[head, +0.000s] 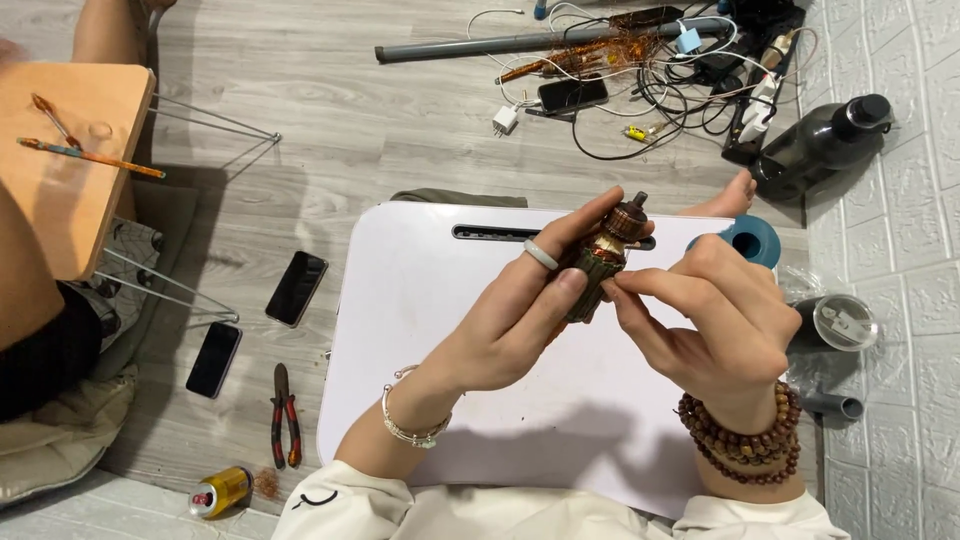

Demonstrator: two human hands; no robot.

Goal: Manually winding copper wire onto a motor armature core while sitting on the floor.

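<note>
- The left hand [520, 320] is wrapping around a small motor armature [603, 258], thumb and fingers [575, 232] closing on its dark ribbed body and holding it above the white worktop [420, 330]; a pale ring is sitting on one finger and a silver bracelet [408, 425] is circling the wrist.
- The right hand [715, 320] is coming in from the other side, thumb and forefinger pressing together in a fine pinch right at the armature's side, touching it; what they are nipping is too small to tell. Brown bead bracelets [745, 440] are stacking up on that wrist.
- The armature is sitting tilted, its copper-coloured end and short shaft pointing up and away from the person, over the worktop's far half near a long slot [490, 233].
- On the grey plank floor [330, 130] to the left, red-handled pliers [284, 415] and a yellow can [220, 491] are lying near the worktop's near corner, with two dark phones [297, 288] just beyond.
- To the right, a teal roll [752, 240] is peeking past the worktop's edge, and a clear lidded cup [845, 322] is resting by the white wall.
- Farther left, another person's arm is lying beside an orange folding table [70, 190] carrying thin tools.
- Farthest off, a grey pipe [470, 46], a tangle of cables and chargers [660, 80], a third phone [572, 94] and a dark bottle [820, 145] are crowding the floor.
</note>
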